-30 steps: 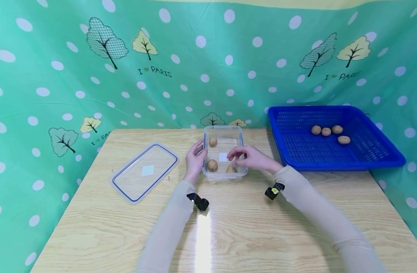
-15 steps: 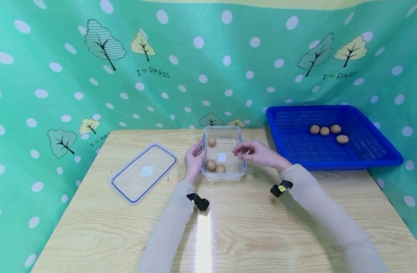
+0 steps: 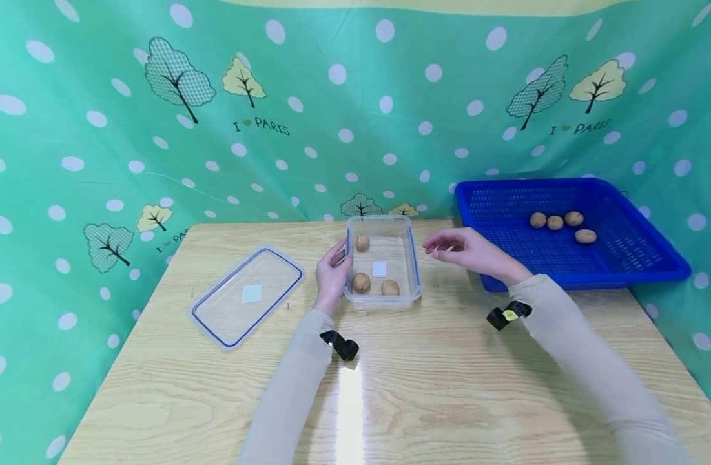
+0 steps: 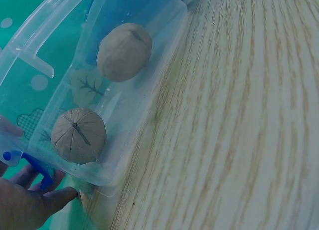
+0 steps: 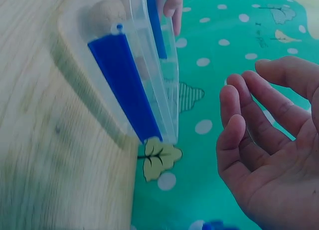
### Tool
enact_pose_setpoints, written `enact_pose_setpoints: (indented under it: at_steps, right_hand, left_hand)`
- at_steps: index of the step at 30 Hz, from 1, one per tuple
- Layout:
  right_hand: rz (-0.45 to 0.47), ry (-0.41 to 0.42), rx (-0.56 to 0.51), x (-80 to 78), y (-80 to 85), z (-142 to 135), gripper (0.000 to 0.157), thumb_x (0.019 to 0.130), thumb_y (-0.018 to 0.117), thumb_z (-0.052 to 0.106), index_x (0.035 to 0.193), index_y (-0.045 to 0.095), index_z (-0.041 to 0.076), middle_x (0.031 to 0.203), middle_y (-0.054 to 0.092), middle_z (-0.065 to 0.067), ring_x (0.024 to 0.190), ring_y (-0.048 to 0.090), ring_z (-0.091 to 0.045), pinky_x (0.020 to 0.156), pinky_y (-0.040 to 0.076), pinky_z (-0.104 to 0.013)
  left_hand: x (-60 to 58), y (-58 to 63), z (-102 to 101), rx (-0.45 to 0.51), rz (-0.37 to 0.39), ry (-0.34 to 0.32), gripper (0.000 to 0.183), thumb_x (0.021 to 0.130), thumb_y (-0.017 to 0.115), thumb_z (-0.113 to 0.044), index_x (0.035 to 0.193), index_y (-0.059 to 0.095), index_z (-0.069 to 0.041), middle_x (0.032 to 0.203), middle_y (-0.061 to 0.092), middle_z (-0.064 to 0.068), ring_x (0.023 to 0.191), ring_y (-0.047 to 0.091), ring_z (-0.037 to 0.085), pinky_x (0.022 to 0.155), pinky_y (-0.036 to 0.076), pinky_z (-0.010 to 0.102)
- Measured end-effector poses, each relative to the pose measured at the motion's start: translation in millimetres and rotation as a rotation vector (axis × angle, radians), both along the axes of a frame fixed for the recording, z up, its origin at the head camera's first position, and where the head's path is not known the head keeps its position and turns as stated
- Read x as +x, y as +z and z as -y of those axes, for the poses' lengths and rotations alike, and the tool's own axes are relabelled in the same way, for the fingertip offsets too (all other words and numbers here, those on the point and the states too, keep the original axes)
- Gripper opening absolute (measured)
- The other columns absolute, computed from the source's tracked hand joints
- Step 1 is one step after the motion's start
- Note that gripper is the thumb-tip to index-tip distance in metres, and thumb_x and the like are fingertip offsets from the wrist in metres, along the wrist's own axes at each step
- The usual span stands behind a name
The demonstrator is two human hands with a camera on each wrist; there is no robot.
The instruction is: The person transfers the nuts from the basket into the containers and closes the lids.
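A wooden table (image 3: 413, 381) fills the near scene. Far right stands a blue basket (image 3: 593, 281), its near left corner partly covered by the right hand (image 3: 471, 250). In the far middle is a clear box (image 3: 392, 249), open on top, with blue clips on the sides. A clear lid (image 3: 230, 310) lies to its left. The left hand (image 3: 330, 274) grips the box's left side, its fingertips partly hidden. The right one, between box and basket, has loosely bent fingers and holds nothing. Three brown walnuts (image 3: 361, 282) lie inside the box, four in the basket.
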State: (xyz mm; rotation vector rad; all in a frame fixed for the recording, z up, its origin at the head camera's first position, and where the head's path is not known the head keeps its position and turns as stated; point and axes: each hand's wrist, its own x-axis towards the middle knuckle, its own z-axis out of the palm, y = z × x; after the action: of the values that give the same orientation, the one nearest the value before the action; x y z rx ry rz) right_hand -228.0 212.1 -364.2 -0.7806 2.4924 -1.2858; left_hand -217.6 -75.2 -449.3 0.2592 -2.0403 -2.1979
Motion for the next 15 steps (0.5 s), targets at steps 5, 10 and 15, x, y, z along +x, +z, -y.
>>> enact_pose_setpoints:
  at_steps: [5, 10, 15]
  right_hand:
    - [0.005, -0.024, 0.007, -1.3, 4.5, -15, 0.026, 0.097, 0.059, 0.012, 0.12, 0.063, 0.001, 0.112, 0.066, -0.013, 0.101, 0.061, -0.024, 0.082, 0.051, -0.025]
    - [0.017, -0.05, 0.018, -0.8, 9.0, -31, 0.027, 0.098, 0.058, 0.016, 0.121, 0.062, 0.004, 0.116, 0.064, -0.015, 0.104, 0.06, -0.027, 0.083, 0.05, -0.023]
    - [0.011, -0.1, 0.042, 2.4, 14.1, -48, 0.029, 0.098, 0.058, 0.021, 0.122, 0.062, 0.005, 0.119, 0.063, -0.013, 0.106, 0.06, -0.023, 0.085, 0.048, -0.021]
  left_hand:
    - [0.6, 3.3, 1, 0.009, 0.016, -0.033, 0.047, 0.092, 0.056, 0.005, 0.138, 0.051, -0.002, 0.131, 0.053, 0.028, 0.121, 0.053, 0.035, 0.1, 0.044, 0.04]
    - [-5.5, -8.7, 1, 0.014, 0.006, -0.013, 0.046, 0.093, 0.058, 0.001, 0.138, 0.054, -0.009, 0.132, 0.055, 0.024, 0.121, 0.054, 0.031, 0.1, 0.044, 0.038]
    - [-5.1, -9.0, -1, 0.011, 0.004, 0.007, 0.045, 0.092, 0.058, 0.001, 0.136, 0.057, -0.012, 0.13, 0.057, 0.021, 0.119, 0.055, 0.029, 0.099, 0.045, 0.037]
